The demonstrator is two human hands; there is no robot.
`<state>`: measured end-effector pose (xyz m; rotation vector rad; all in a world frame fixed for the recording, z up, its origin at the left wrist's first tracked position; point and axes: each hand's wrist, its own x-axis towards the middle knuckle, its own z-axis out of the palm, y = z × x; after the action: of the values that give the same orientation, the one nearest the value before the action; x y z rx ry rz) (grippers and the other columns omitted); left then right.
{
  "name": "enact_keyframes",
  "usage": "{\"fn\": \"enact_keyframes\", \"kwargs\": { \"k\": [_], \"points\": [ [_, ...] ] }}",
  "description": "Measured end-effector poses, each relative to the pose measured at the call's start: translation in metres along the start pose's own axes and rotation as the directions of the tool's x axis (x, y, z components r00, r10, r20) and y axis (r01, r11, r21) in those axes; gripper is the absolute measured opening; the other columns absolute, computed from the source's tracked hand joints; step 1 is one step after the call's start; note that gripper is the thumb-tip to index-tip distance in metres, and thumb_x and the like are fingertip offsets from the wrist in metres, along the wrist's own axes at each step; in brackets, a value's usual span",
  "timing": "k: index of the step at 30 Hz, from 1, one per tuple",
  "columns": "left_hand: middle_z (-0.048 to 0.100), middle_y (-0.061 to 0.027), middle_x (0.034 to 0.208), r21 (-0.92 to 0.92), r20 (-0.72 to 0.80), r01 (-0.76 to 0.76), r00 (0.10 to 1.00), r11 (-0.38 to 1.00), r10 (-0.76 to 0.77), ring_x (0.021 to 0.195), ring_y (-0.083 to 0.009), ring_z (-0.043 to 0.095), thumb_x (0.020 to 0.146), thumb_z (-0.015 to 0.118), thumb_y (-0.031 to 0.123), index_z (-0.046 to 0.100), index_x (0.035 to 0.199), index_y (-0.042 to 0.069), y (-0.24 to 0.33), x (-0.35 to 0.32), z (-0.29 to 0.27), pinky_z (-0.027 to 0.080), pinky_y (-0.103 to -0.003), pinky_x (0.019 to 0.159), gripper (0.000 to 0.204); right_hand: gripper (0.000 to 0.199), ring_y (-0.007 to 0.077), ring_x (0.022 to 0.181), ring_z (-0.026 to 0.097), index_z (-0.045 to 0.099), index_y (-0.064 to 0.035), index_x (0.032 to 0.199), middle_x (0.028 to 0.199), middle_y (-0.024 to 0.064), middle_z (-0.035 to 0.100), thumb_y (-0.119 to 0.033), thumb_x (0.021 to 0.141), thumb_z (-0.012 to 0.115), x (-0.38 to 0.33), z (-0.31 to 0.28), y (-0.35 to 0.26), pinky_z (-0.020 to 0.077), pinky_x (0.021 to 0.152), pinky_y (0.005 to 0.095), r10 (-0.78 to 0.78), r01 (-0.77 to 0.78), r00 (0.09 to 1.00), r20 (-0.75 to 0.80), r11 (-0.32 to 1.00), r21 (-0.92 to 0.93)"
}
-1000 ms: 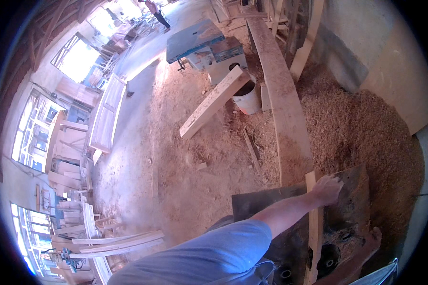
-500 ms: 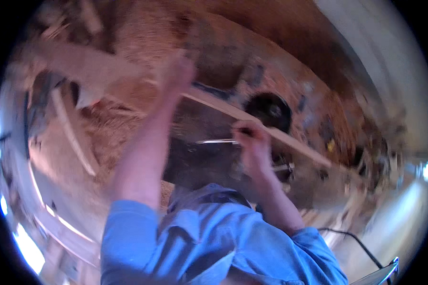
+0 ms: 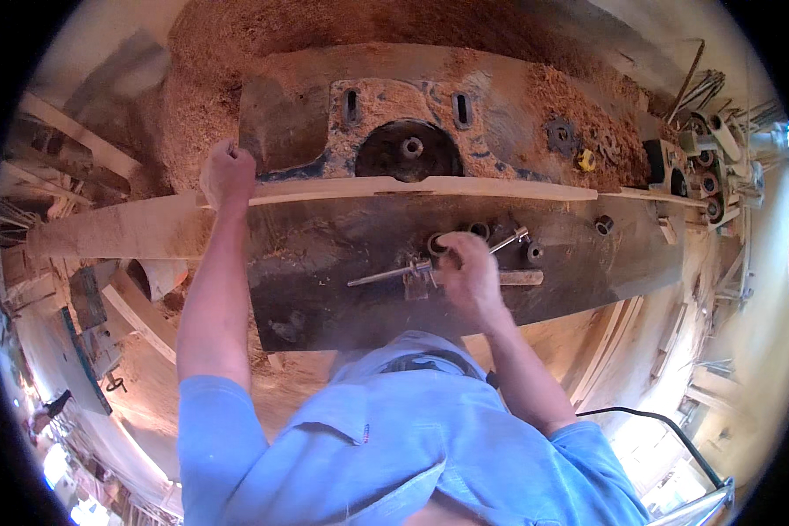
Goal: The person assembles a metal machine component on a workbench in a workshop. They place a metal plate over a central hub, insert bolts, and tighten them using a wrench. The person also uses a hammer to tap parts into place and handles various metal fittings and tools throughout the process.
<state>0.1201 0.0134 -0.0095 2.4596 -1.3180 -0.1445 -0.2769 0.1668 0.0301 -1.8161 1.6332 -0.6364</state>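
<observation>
My left hand (image 3: pixel 228 175) is curled closed beyond the left end of a long pale wooden strip (image 3: pixel 508 188), with its wrist crossing over that end. What the fingers hold, if anything, is hidden. My right hand (image 3: pixel 466 276), slightly blurred, is closed above tools on a dark metal table (image 3: pixel 316 307). A thin metal rod (image 3: pixel 377 277) runs toward its fingers; whether they grip it cannot be told. Around it are a metal ring (image 3: pixel 436 245), a bar with a cylindrical end (image 3: pixel 513 238) and a wooden-handled tool (image 3: pixel 522 278).
Behind the strip, a round opening holds a spindle (image 3: pixel 412 147) amid sawdust. A toothed disc (image 3: pixel 562 136) and a small yellow piece (image 3: pixel 586 160) lie farther right. A loose collar (image 3: pixel 604 224) rests on the table. Offcuts (image 3: pixel 140 320) sit at left, boards (image 3: pixel 607 346) below at right.
The view has levelled and sharpened. My left hand has moved left along the strip to its end. My right hand has moved from beside the strip toward me, over the tools.
</observation>
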Motion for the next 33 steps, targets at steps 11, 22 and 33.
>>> {"fn": "enact_keyframes", "kwargs": {
  "k": [11,22,33],
  "points": [
    [0.074,-0.0207,0.097,0.080,0.092,-0.142,0.987,0.987,0.134,0.097,-0.0407,0.070,0.090,0.057,0.033,0.078,0.106,0.015,0.020,-0.025,0.002,0.054,-0.051,0.087,0.031,0.040,0.0421,0.117,0.057,0.064,-0.0019,0.126,0.121,0.0212,0.065,-0.021,0.091,0.067,0.103,-0.092,0.110,0.0428,0.102,0.0528,-0.136,0.045,0.973,-0.187,0.903,-0.426],
    [0.076,-0.0193,0.099,-0.211,0.181,0.082,0.983,0.974,-0.043,0.097,-0.0325,0.073,0.095,0.059,0.025,0.070,0.119,0.001,-0.028,-0.056,0.016,0.054,-0.041,0.086,0.036,0.021,0.0389,0.104,0.058,0.065,-0.0003,0.102,0.102,0.0174,0.065,-0.019,0.096,0.058,0.145,-0.123,0.092,0.0432,0.095,0.0485,-0.138,0.145,0.989,0.048,0.894,-0.425],
    [0.072,-0.0192,0.099,-0.403,0.288,0.270,0.944,0.875,-0.159,0.090,-0.0302,0.071,0.104,0.055,0.040,0.071,0.118,0.003,0.090,-0.056,0.008,0.053,-0.041,0.084,0.043,0.034,0.0178,0.073,0.047,0.062,0.0021,0.100,0.074,0.0118,0.052,-0.031,0.105,0.056,0.212,-0.096,0.078,0.0453,0.071,0.0358,0.268,-0.272,0.922,0.280,0.962,-0.028]
  ]
}}
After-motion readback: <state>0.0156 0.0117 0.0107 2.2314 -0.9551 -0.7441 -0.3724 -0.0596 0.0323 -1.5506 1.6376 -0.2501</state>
